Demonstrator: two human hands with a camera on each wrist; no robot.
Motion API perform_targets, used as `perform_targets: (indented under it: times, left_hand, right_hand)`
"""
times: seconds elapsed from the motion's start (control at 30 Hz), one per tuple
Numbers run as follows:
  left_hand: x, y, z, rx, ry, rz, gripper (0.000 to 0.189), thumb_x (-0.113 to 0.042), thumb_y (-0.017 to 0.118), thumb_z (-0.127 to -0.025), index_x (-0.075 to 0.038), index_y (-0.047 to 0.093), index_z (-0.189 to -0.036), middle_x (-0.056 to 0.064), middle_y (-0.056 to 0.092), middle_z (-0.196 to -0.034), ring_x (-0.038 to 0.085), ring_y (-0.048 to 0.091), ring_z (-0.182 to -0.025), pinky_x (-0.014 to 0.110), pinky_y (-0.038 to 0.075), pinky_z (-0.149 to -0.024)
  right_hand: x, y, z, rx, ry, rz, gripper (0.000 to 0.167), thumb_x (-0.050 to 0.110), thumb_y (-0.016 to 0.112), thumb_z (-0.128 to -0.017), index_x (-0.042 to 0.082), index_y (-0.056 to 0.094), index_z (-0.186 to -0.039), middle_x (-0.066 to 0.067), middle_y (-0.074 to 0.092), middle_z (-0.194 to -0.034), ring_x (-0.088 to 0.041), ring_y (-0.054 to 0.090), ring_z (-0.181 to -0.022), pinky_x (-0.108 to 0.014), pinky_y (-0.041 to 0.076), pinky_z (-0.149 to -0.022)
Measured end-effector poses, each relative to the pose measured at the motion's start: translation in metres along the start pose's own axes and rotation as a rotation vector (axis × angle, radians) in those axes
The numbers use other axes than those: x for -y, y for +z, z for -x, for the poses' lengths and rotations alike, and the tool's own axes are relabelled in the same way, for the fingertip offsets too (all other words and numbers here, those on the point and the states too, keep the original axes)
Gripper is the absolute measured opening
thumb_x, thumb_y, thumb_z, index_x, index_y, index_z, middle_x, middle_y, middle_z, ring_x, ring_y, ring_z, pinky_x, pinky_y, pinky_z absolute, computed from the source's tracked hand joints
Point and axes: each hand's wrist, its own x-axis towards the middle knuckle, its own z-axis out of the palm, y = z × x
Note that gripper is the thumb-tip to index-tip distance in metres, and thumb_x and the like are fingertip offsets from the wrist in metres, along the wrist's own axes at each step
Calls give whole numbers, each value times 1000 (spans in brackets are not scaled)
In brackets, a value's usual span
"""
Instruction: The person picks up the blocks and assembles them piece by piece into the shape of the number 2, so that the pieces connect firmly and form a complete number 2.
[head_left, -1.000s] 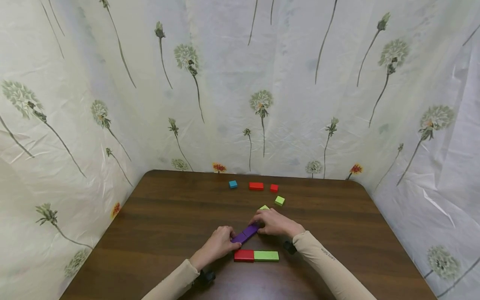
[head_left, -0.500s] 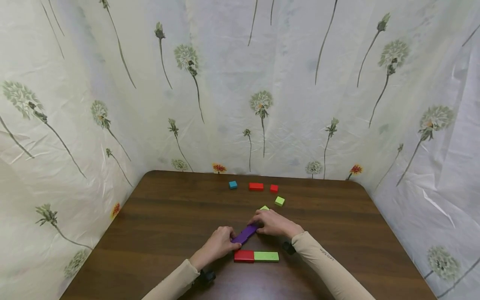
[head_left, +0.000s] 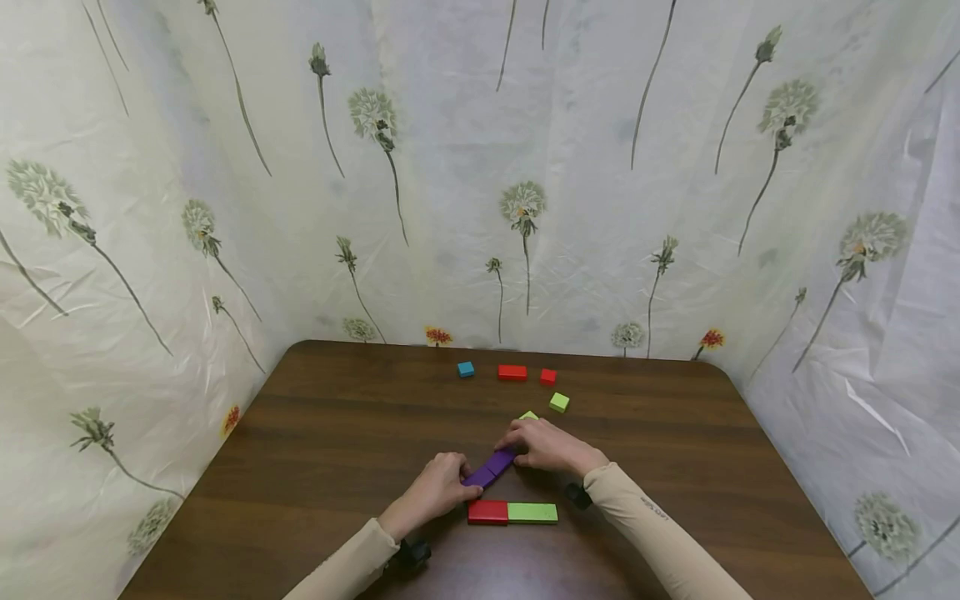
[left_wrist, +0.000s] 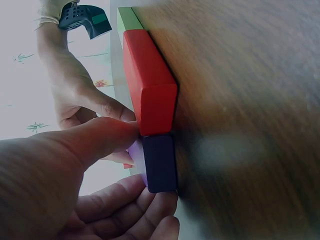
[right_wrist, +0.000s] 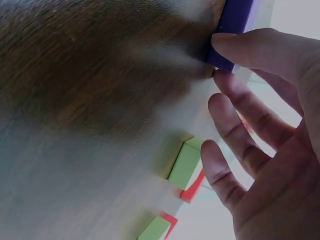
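Two purple blocks lie end to end on a slant in the head view, a nearer one point(head_left: 479, 477) and a farther one point(head_left: 501, 461). My left hand point(head_left: 433, 490) pinches the near end between thumb and fingers. At the far end, my right hand point(head_left: 553, 447) grips with its thumb point(right_wrist: 235, 46) on one side and the index finger at the block's tip. A red block point(head_left: 487, 512) and a longer light green block point(head_left: 532, 513) form a straight row in front. In the left wrist view, the red block's end point(left_wrist: 159, 107) meets the purple block's end point(left_wrist: 161, 164).
Behind my right hand sits a light green block point(head_left: 528, 415), partly covered, with another small green one point(head_left: 559, 402) beyond. Farther back are a blue block point(head_left: 466, 369), a long red block point(head_left: 512, 372) and a small red block point(head_left: 548, 377). A floral curtain point(head_left: 450, 275) surrounds the dark wooden table point(head_left: 337, 442).
Both hands keep their holds in nearly the same place. The purple blocks shift very slightly where they meet; the other blocks stay still.
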Motion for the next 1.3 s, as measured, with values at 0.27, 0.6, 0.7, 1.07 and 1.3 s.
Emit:
perform_targets:
  times: [0.27,0.6,0.7,1.07,1.3]
  left_hand:
    - [-2,-2,0,-2,-6,4,23,-23,78,-79,-4,66,-83,-1,57,-73,9,47,-57,22,38,-49]
    - [-1,-1,1,2,6,-1,22,-22,78,-79,-4,66,-83,-1,57,-72,8,47,-57,21,37,-49]
    - [-1,-1,1,0,4,1,22,-22,78,-79,-4,66,-83,-1,57,-72,8,47,-57,21,37,-49]
    - [0,-1,1,5,-3,20,22,-22,78,-80,-5,65,-83,-2,55,-71,9,46,-56,21,36,-48]
    - [0,-1,1,-11,17,16,22,-22,79,-79,-5,65,-82,-2,55,-70,8,46,-56,21,36,-48]
  right_hand:
    - [1,0,0,-17,-2,3,33,16,73,-84,24,70,-116,4,63,-107,-11,57,-97,-31,48,-85]
    - [0,3,1,-2,3,-2,32,19,72,-86,25,69,-117,5,62,-108,-10,56,-98,-31,48,-85]
    - [1,3,2,-2,-2,-7,32,19,72,-85,25,69,-117,4,62,-108,-11,56,-98,-31,48,-85]
    - [2,1,3,17,7,-53,39,20,74,-83,22,67,-121,4,61,-112,-11,56,-101,-32,48,-87]
    - [0,0,4,19,33,-105,42,22,75,-83,23,65,-124,6,60,-115,-10,56,-102,-31,48,-87]
